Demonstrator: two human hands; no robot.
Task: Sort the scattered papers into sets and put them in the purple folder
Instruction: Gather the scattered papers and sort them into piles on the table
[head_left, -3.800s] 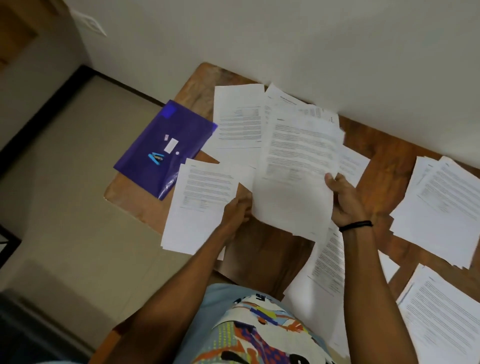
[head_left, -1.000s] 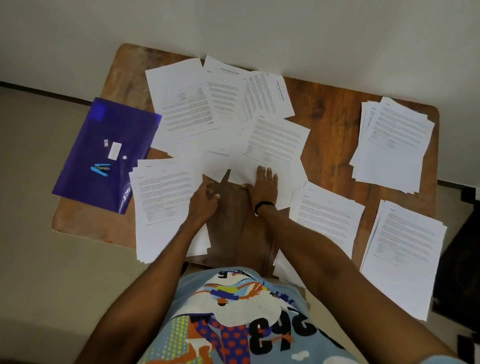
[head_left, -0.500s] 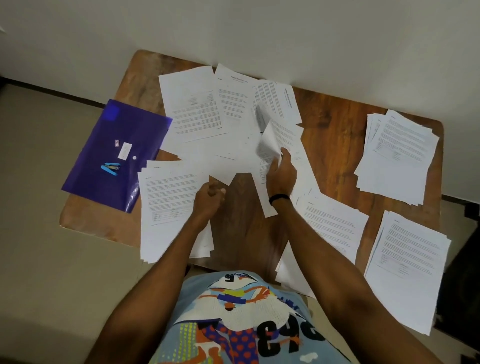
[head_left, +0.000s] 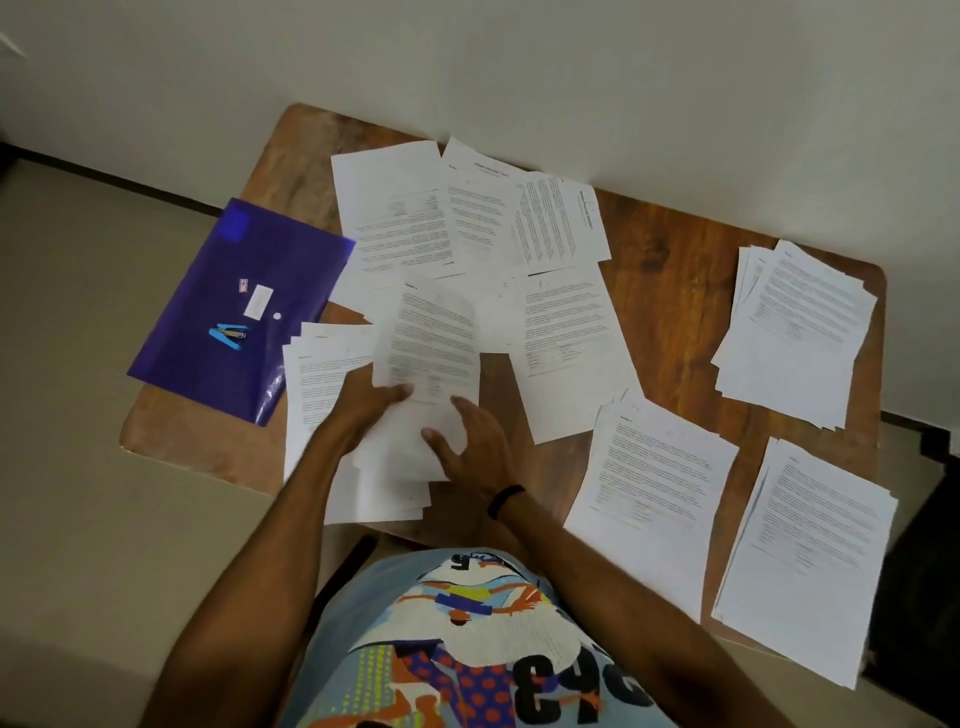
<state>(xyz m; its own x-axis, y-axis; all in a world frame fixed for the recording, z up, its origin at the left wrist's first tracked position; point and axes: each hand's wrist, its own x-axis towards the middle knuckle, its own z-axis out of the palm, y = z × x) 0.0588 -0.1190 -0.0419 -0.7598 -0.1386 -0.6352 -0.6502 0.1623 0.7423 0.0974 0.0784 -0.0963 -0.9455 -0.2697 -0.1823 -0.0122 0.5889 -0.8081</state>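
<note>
Sorting step: left hand (head_left: 370, 401) pinches a printed sheet (head_left: 434, 343) over the 7 o'clock pile (head_left: 314, 395); right hand (head_left: 475, 444) splayed flat, holding nothing. Next, I judge: square sheet onto pile. Purple folder (head_left: 244, 291) at 10 o'clock, glossy plastic, lying flat; paper thin, limp; table (head_left: 670, 291) wood-grained, round-cornered.

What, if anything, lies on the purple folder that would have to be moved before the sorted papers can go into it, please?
A small blue stapler and a white slip lie on top of the folder, near its middle. They would likely need lifting off before it can be opened.
</note>
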